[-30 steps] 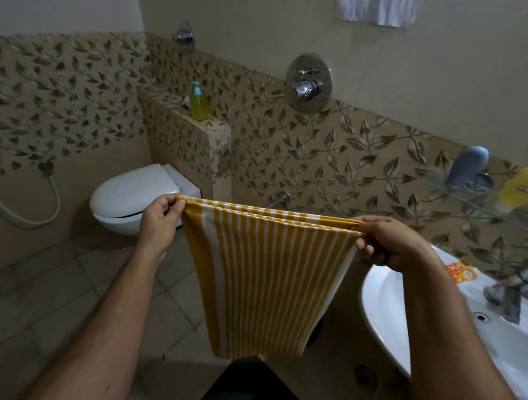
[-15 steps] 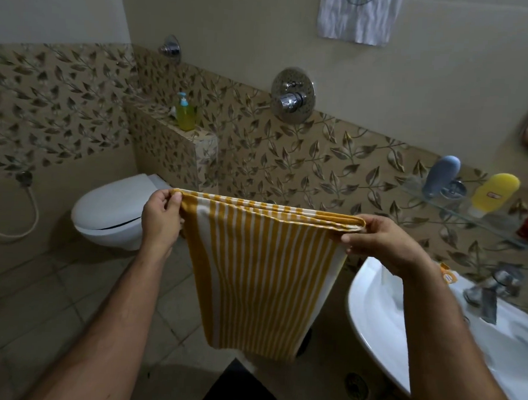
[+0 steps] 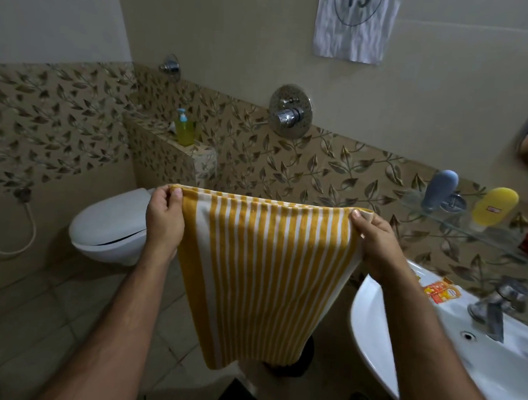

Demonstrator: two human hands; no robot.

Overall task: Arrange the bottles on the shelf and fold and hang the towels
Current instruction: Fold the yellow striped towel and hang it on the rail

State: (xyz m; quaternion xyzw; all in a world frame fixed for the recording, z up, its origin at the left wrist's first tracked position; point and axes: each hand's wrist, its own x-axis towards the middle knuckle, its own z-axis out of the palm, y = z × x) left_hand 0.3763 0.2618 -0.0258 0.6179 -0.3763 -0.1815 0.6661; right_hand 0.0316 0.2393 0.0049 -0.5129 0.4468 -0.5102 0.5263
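two hands carry one item: a yellow-and-white striped towel (image 3: 264, 277), already doubled over, held up in front of us at chest level.

grip, left: our left hand (image 3: 164, 221) pinches the upper left corner, thumb in front, fingers curled behind the cloth.
grip, right: our right hand (image 3: 377, 244) pinches the upper right corner the same way, clamped on the folded edge.

key relation: the top edge runs 9 to 3 o'clock between the two grips, stretched nearly level; the towel's long axis hangs from that edge toward 6 o'clock, free of the floor as far as we can tell. both hands sit equally near it, one per corner. we judge the next fold or drape turns on keeping that edge taut.

containers and holders:
- glass shelf (image 3: 471, 226) at 3 o'clock, well apart from the towel, bears a grey-blue bottle (image 3: 439, 189) and a yellow bottle (image 3: 495, 204).
- washbasin (image 3: 372, 324) at 4 o'clock, just beside our right forearm; a small orange packet (image 3: 442, 291) lies on its rim near the tap (image 3: 494, 306).
- tiled ledge (image 3: 197, 151) at 11 o'clock holds a green pump bottle (image 3: 184, 130).

we see no towel rail in view.
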